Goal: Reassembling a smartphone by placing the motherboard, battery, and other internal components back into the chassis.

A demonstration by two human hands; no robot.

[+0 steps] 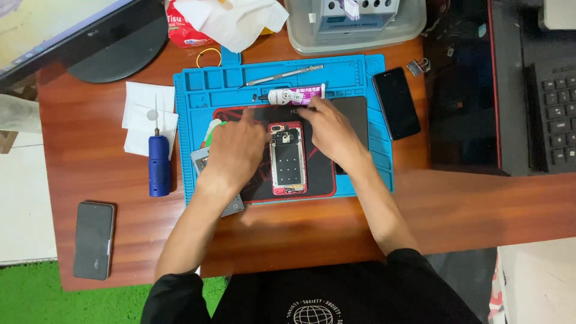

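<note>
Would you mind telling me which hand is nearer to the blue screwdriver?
Left. The left hand rests on the mat just right of the blue screwdriver; the right hand is farther right, beyond the opened phone.

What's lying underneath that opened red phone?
The opened red phone frame lies on a black, red-edged pad, itself on a blue silicone work mat. Both hands hide parts of the pad.
</note>
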